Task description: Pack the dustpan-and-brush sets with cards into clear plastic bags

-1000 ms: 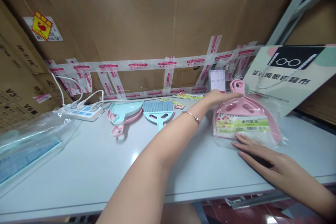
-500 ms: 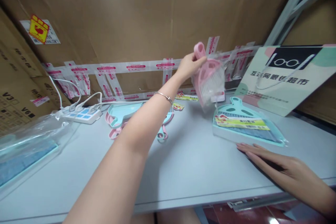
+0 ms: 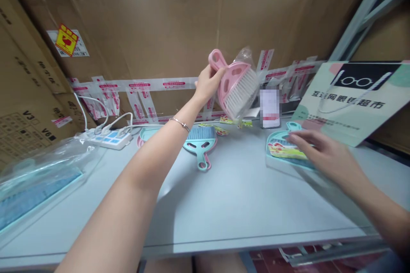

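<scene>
A pink hand brush with white bristles, wrapped in clear plastic, is held up above the table by its handle in my left hand. My right hand is over a bagged turquoise brush and dustpan set with a yellow card, covering its right part; its fingers are stretched out, and I cannot tell whether they touch the bag. Below my left forearm lies a turquoise brush with blue bristles, a pink one showing under it. Beside it a turquoise dustpan is partly hidden by the arm.
Another bagged turquoise set lies at the left, near a white power strip with plugged cables. A phone stands at the back. A paper bag leans at the right; a large cardboard box walls the rear.
My left hand has carried the pink brush leftward and turned it so its bristles show more. My right hand has risen from the tabletop to the turquoise set. The phone has come into clear view.
</scene>
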The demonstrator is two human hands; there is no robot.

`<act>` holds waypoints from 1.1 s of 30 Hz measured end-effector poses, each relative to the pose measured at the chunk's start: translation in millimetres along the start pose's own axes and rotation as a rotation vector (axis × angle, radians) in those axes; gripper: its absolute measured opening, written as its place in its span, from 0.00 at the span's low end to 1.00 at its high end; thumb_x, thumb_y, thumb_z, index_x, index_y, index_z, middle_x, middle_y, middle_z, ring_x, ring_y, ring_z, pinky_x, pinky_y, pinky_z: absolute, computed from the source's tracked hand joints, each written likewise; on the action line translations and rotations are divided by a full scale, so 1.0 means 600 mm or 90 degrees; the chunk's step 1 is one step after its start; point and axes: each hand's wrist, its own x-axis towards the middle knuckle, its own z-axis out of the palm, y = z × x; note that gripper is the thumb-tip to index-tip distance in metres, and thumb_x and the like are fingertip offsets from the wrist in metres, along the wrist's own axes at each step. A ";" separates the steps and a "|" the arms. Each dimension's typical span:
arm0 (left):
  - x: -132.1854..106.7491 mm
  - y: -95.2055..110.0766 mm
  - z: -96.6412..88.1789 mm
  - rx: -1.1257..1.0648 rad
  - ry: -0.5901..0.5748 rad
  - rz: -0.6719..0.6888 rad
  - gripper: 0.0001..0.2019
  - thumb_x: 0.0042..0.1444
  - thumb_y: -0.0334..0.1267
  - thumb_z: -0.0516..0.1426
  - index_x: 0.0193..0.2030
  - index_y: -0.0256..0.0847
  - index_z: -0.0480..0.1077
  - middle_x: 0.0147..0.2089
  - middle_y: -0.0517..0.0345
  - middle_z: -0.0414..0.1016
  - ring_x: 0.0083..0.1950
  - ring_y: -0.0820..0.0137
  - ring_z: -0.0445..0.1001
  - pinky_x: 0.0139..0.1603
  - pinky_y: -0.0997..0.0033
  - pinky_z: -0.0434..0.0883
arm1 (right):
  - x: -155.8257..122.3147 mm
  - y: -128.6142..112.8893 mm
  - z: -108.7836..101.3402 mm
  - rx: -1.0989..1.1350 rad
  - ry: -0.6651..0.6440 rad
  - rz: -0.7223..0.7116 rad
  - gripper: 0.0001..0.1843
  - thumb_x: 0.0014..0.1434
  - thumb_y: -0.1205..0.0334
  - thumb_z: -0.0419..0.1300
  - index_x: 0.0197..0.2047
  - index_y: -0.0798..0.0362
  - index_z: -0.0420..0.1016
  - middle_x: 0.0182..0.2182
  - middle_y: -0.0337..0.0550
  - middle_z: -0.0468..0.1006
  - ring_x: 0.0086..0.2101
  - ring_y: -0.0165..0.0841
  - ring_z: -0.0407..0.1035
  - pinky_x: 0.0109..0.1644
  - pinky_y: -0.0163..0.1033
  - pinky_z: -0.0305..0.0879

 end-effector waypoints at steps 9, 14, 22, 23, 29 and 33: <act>-0.065 -0.037 -0.044 -0.042 0.022 -0.156 0.07 0.52 0.40 0.59 0.31 0.39 0.71 0.34 0.58 0.75 0.43 0.67 0.71 0.50 0.67 0.64 | 0.107 -0.055 0.183 0.470 -0.185 0.163 0.06 0.50 0.63 0.62 0.26 0.49 0.68 0.24 0.38 0.74 0.24 0.31 0.70 0.30 0.37 0.72; -0.061 -0.044 -0.072 -0.061 0.080 -0.201 0.08 0.53 0.42 0.58 0.32 0.38 0.72 0.35 0.57 0.76 0.40 0.69 0.72 0.44 0.72 0.65 | 0.121 -0.039 0.187 0.485 -0.176 0.149 0.07 0.47 0.66 0.64 0.24 0.49 0.69 0.23 0.38 0.75 0.22 0.30 0.68 0.25 0.35 0.69; -0.091 -0.047 -0.102 -0.126 0.047 -0.295 0.07 0.41 0.34 0.62 0.29 0.37 0.72 0.26 0.61 0.71 0.27 0.76 0.67 0.29 0.77 0.62 | 0.107 -0.038 0.185 0.529 -0.162 0.134 0.08 0.44 0.67 0.65 0.26 0.50 0.68 0.23 0.36 0.74 0.23 0.28 0.69 0.26 0.33 0.70; -0.098 -0.044 -0.106 -0.140 0.027 -0.299 0.09 0.40 0.34 0.63 0.31 0.38 0.72 0.26 0.62 0.71 0.26 0.77 0.67 0.28 0.78 0.62 | 0.104 -0.038 0.186 0.538 -0.162 0.131 0.09 0.44 0.67 0.64 0.27 0.50 0.67 0.24 0.36 0.75 0.25 0.29 0.70 0.28 0.33 0.71; -0.139 -0.024 -0.144 -0.168 -0.065 -0.332 0.13 0.39 0.37 0.65 0.32 0.38 0.70 0.29 0.61 0.73 0.29 0.77 0.71 0.34 0.76 0.68 | 0.100 -0.039 0.192 0.539 -0.152 0.118 0.14 0.40 0.71 0.64 0.31 0.48 0.69 0.25 0.35 0.76 0.28 0.33 0.73 0.35 0.37 0.74; -0.158 -0.021 -0.169 -0.172 -0.132 -0.328 0.11 0.42 0.37 0.66 0.32 0.38 0.72 0.33 0.56 0.76 0.34 0.73 0.74 0.41 0.70 0.71 | 0.091 -0.045 0.188 0.517 -0.155 0.106 0.13 0.40 0.68 0.64 0.31 0.49 0.69 0.25 0.36 0.76 0.27 0.32 0.72 0.34 0.36 0.73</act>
